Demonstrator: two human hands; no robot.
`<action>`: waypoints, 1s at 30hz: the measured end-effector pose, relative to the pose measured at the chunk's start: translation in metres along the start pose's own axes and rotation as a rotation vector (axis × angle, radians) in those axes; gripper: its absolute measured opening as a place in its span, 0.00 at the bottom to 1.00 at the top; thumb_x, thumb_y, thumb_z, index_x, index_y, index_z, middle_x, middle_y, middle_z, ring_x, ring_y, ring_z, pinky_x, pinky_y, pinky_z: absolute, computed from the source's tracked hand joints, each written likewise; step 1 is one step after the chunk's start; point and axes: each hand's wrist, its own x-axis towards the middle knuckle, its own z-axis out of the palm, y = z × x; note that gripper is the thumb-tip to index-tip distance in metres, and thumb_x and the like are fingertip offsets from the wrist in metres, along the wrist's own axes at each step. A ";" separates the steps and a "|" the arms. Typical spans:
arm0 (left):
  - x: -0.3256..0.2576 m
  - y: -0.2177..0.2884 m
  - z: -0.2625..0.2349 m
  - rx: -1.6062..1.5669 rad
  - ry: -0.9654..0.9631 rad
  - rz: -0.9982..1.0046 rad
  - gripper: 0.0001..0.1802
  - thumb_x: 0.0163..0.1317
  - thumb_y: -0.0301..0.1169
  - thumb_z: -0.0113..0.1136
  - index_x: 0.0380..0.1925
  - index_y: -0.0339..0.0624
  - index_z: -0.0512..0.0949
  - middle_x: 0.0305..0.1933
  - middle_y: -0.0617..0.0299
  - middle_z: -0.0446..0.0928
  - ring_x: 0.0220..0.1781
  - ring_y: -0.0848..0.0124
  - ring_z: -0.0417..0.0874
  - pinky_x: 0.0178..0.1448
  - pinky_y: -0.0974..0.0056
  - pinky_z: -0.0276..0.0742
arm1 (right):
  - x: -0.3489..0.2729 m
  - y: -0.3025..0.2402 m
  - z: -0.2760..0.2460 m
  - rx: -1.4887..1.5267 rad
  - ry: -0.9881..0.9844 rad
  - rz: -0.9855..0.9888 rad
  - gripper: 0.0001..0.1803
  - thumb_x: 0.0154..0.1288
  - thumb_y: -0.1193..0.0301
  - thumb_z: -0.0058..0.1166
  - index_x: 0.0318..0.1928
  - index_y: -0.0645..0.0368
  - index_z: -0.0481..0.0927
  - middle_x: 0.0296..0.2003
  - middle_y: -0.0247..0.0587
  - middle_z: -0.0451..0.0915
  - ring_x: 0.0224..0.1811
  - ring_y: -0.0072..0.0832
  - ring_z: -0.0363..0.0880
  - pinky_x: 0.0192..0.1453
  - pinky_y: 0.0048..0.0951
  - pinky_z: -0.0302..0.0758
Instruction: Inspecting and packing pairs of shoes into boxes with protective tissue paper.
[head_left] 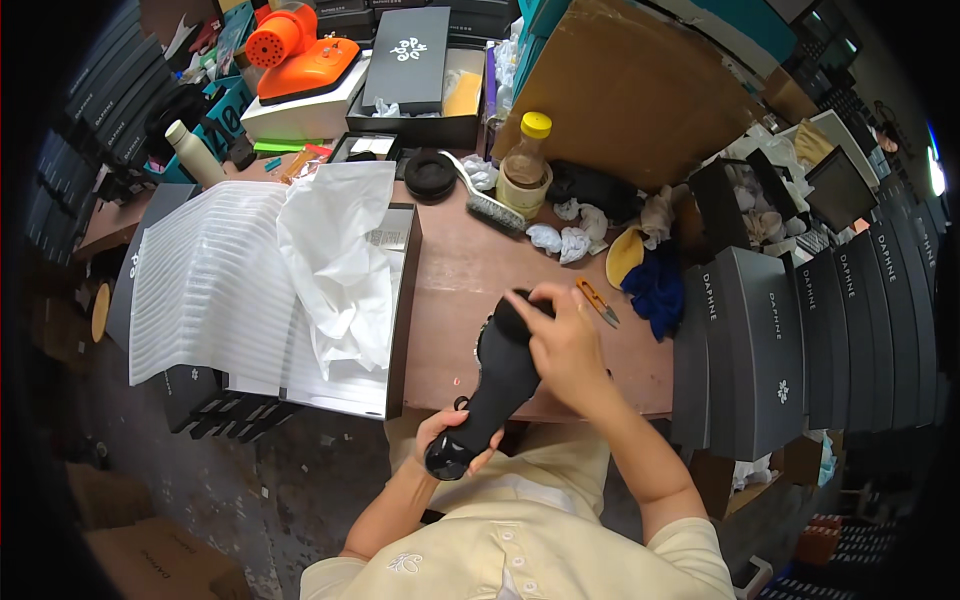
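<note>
my left hand (452,432) has its fingers (440,421) curled shut around the glossy toe of a black shoe (497,385), down at the near edge of the bench (470,270). my right hand (562,340) closes over the shoe's far end, fingers pinching a dark pad (515,312) against it. the shoe slants up from left to right hand, both forearms rising from below. small orange snips (597,300) lie just beside my right hand.
</note>
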 end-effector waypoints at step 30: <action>0.014 0.025 0.049 1.705 0.520 0.523 0.27 0.57 0.43 0.56 0.49 0.31 0.73 0.32 0.52 0.77 0.26 0.67 0.79 0.29 0.66 0.74 | -0.042 0.038 -0.101 0.469 -0.131 0.382 0.32 0.41 0.81 0.42 0.53 0.61 0.77 0.55 0.45 0.70 0.59 0.36 0.69 0.63 0.28 0.61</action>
